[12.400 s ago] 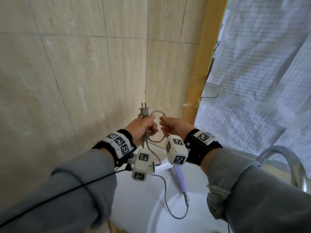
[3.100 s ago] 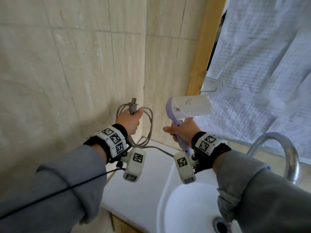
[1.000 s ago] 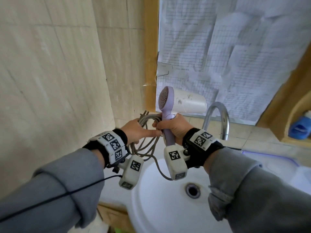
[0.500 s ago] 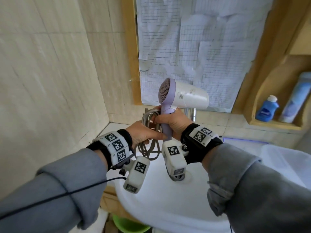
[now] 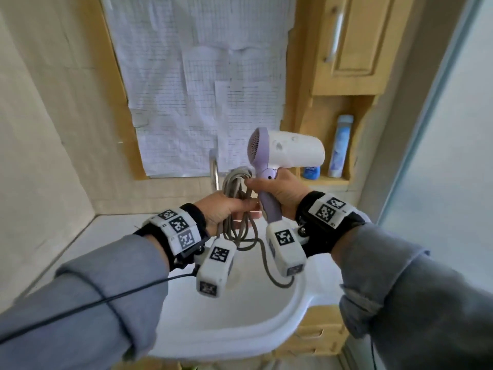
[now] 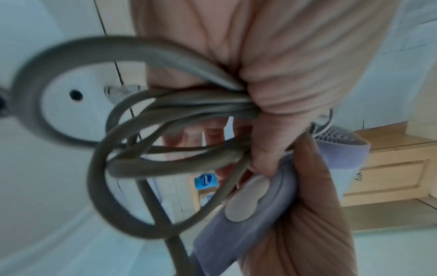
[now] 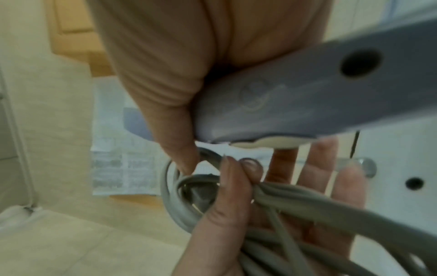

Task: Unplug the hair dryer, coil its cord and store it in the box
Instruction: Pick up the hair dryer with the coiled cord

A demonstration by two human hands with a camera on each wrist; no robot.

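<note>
Cord [image 5: 237, 206] coiled, bunched in my left hand [image 5: 224, 209]; right hand [image 5: 282, 192] grips hair dryer [image 5: 282, 153] handle, forefinger pinching loops. Storing step next: locate box, not in view.

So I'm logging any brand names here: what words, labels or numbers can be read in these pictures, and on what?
None can be read.
Gridded paper sheets on the wall: print too small.
Blue bottle and tall spray can on the shelf: labels blurred.
Hair dryer handle: faint embossed round mark in the right wrist view, not legible.
Wrist bands: square black-and-white code tags plus tiny unreadable marks.
</note>
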